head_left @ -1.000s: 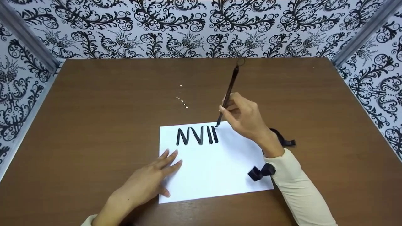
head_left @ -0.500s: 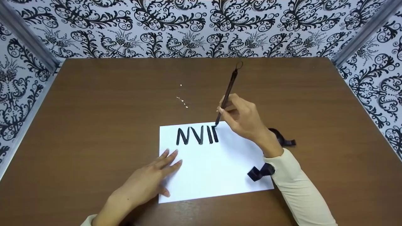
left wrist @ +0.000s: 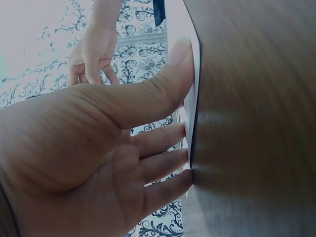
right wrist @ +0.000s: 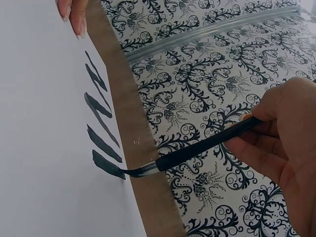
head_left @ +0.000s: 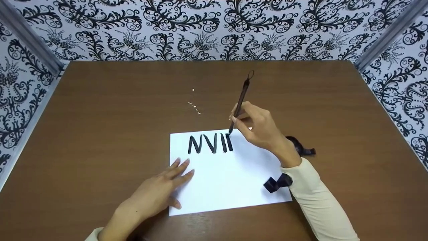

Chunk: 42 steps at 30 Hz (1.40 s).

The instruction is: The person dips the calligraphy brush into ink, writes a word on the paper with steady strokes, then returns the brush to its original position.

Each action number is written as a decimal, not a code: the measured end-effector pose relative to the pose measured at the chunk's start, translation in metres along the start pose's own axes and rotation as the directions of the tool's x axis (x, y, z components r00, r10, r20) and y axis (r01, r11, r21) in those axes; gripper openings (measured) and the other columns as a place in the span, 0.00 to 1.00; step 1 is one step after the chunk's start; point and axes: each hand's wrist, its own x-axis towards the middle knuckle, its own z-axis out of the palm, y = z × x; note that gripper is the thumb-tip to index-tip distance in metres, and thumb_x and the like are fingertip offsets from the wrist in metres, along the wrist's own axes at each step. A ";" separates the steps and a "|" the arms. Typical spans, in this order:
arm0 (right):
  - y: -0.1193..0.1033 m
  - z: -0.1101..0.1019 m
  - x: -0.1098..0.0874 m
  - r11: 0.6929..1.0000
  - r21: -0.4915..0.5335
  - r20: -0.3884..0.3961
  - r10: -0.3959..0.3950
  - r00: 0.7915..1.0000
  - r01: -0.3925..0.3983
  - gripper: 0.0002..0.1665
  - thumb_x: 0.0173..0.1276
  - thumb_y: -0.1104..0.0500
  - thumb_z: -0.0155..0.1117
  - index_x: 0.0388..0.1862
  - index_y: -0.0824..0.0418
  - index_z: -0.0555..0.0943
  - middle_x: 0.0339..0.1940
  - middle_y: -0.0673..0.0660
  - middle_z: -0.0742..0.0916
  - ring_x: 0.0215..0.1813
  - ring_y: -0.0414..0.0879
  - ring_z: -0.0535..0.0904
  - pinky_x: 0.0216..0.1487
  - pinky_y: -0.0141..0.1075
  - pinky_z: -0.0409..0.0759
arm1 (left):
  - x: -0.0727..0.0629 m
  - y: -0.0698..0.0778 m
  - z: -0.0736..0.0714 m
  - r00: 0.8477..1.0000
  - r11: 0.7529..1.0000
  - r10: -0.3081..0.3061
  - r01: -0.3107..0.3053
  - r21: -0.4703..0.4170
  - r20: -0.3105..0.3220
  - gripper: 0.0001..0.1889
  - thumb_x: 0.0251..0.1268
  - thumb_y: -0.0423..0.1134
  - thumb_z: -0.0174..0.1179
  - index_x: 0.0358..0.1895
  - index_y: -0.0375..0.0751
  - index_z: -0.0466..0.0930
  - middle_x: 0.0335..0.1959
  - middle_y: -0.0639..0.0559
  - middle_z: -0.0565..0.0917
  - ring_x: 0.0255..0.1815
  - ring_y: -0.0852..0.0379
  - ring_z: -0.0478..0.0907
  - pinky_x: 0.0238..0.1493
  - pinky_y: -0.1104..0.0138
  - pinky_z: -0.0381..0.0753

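Observation:
My right hand (head_left: 259, 125) pinches a dark-handled ink brush (head_left: 241, 97) with a hanging loop at its top end. In the right wrist view the bristles (right wrist: 140, 171) bend, their black tip at the upper end of the last thick stroke (right wrist: 107, 164). Thick black strokes (head_left: 210, 144) run along the top of a white paper sheet (head_left: 227, 184), looking like N, V and two upright bars. My left hand (head_left: 158, 190) rests with spread fingers on the sheet's left edge. The left wrist view shows its thumb (left wrist: 163, 91) pressing on the paper.
A black strap (head_left: 278, 183) at the right sleeve (head_left: 317, 197) overlaps the sheet, and another black strap end (head_left: 302, 149) sticks out right of the wrist. Small pale specks (head_left: 194, 107) dot the brown table (head_left: 100, 110). Patterned walls (head_left: 214, 30) stand behind and at both sides.
My right hand and the brush have shifted slightly left and toward me, the brush's top end lowering. The left hand stays in place, and the strokes look nearly the same.

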 end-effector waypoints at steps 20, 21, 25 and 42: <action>0.002 -0.001 -0.001 0.999 -0.045 0.040 -0.023 0.999 0.024 0.09 0.65 0.74 0.58 0.43 0.70 0.73 0.39 0.61 0.82 0.42 0.49 0.84 0.40 0.30 0.82 | 0.000 0.000 0.001 0.999 0.999 -0.030 0.030 -0.018 0.021 0.43 0.43 0.45 0.71 0.69 0.44 0.66 0.75 0.46 0.56 0.73 0.42 0.52 0.48 0.47 0.78; 0.002 -0.001 -0.001 0.999 -0.049 0.042 -0.021 0.999 0.023 0.09 0.65 0.74 0.58 0.43 0.70 0.73 0.39 0.60 0.82 0.42 0.49 0.84 0.40 0.29 0.82 | 0.000 0.000 0.001 0.999 0.999 -0.030 0.031 -0.018 0.020 0.43 0.43 0.45 0.72 0.69 0.44 0.66 0.75 0.47 0.56 0.73 0.42 0.52 0.48 0.46 0.77; 0.001 -0.002 -0.001 0.998 -0.066 0.054 -0.011 0.999 0.014 0.09 0.65 0.73 0.58 0.43 0.69 0.73 0.38 0.60 0.81 0.42 0.48 0.84 0.40 0.29 0.81 | 0.000 0.000 0.001 0.999 0.999 -0.034 0.035 -0.019 0.018 0.43 0.43 0.45 0.71 0.70 0.45 0.66 0.75 0.47 0.56 0.73 0.43 0.52 0.49 0.45 0.77; 0.001 -0.004 0.000 0.996 -0.079 0.078 0.034 0.996 -0.028 0.10 0.66 0.71 0.60 0.45 0.69 0.73 0.36 0.60 0.81 0.42 0.49 0.84 0.41 0.31 0.82 | 0.000 -0.001 0.000 1.000 1.000 -0.007 0.007 0.003 0.013 0.44 0.43 0.46 0.70 0.70 0.43 0.66 0.74 0.45 0.56 0.73 0.41 0.53 0.51 0.43 0.74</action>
